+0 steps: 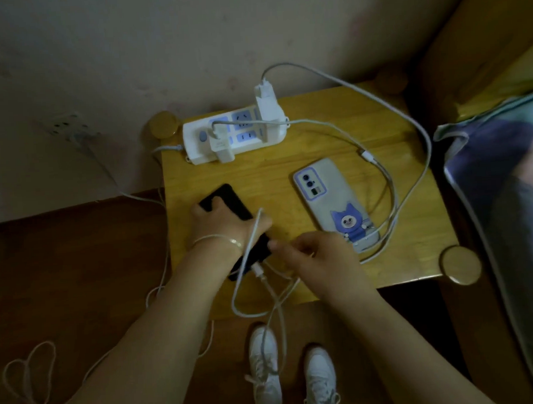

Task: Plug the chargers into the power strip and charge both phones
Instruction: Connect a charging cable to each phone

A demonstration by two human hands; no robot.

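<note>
On the wooden surface, my left hand presses down flat on the black phone. At its 4 o'clock, my right hand pinches a white cable.

Your arms are bare, no sleeves in view. Left hand has a thin pale string bracelet round the wrist, small shiny bead or clasp on it. Right hand wears nothing, no rings that show. You have white lace-up sneakers on both feet, laces loose, picture dim.
</note>
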